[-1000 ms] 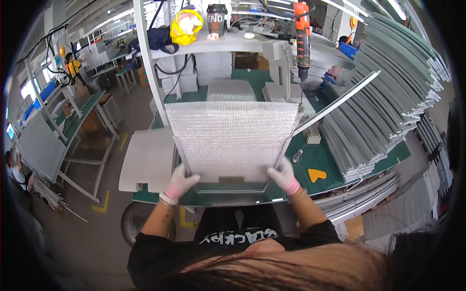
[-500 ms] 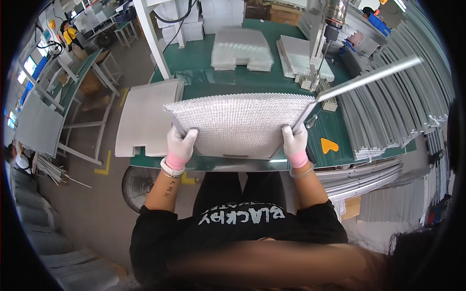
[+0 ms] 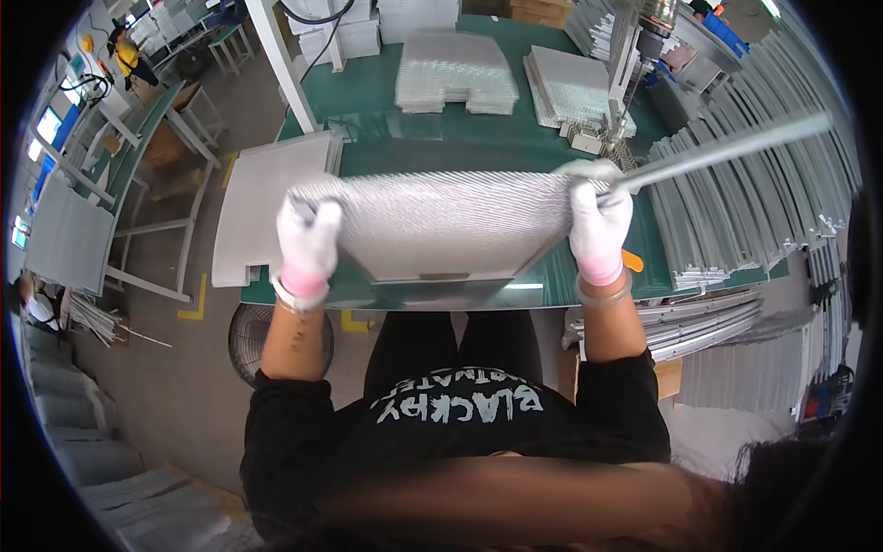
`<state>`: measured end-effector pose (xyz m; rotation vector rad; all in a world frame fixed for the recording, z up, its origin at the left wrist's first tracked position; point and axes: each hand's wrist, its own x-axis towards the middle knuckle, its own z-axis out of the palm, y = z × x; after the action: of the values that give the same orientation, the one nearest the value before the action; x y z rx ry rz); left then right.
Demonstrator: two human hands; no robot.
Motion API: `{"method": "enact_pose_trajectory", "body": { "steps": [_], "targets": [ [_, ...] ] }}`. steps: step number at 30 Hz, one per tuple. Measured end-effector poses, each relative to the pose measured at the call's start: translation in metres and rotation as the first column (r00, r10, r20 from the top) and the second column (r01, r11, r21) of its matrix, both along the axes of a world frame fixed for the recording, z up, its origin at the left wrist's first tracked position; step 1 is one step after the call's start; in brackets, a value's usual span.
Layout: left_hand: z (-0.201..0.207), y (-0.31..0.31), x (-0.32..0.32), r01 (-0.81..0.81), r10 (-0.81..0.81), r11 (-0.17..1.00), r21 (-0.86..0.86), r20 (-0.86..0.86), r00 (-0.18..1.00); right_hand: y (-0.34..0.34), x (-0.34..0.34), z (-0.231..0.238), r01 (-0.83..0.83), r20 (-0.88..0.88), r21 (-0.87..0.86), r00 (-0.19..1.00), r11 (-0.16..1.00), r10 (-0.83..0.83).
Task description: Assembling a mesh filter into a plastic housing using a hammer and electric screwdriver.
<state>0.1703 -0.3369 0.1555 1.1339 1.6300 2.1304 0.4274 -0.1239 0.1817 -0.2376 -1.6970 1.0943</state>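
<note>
A silvery mesh filter panel [image 3: 451, 216] is tilted up over the green table in front of me, with thin metal strips along its sides. My gloved left hand [image 3: 308, 235] is closed round its upper left corner. At the upper right corner my gloved right hand [image 3: 600, 225] is closed on the panel's edge. A long metal frame strip [image 3: 736, 147] sticks out to the right from that corner, slightly smeared by motion. The fingers behind the panel are partly hidden.
Mesh panels lie in stacks at left [image 3: 271, 198], at the back [image 3: 457, 78] and back right [image 3: 566, 83]. Beyond my right hand stands a tool on a post [image 3: 658, 23] above a metal fixture [image 3: 589, 138]. Many metal strips [image 3: 727, 202] fill the right side. An orange flat piece [image 3: 632, 261] lies beside my right wrist.
Both hands have moved outward and up along the panel's sides to its upper corners. The orange piece is now partly covered by my right wrist. The protruding strip has shifted right.
</note>
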Motion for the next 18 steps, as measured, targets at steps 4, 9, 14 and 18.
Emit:
{"method": "enact_pose_trajectory", "body": {
  "steps": [4, 9, 14, 18],
  "targets": [
    [-0.011, -0.010, 0.014, 0.480, -0.398, 0.834, 0.272, -0.305, 0.865, -0.015, 0.019, -0.013, -0.082, -0.125, 0.050, 0.988, 0.995, 0.088],
    [-0.074, 0.000, -0.005, 0.992, -0.954, -0.076, -0.102, -0.281, -0.102, -0.038, 0.069, -0.042, -0.484, -0.033, 0.237, 0.863, 0.842, 0.505],
    [-0.113, 0.016, 0.022, 0.544, -0.960, 0.210, -0.812, -0.066, 0.273, -0.055, 0.101, -0.041, -0.631, 0.165, 0.316, 0.772, 0.708, 0.614],
    [-0.102, 0.026, 0.020, 0.460, -0.968, 0.226, -0.859, -0.148, 0.201, -0.062, 0.102, -0.052, -0.607, 0.097, 0.255, 0.790, 0.752, 0.605]
  ]
}}
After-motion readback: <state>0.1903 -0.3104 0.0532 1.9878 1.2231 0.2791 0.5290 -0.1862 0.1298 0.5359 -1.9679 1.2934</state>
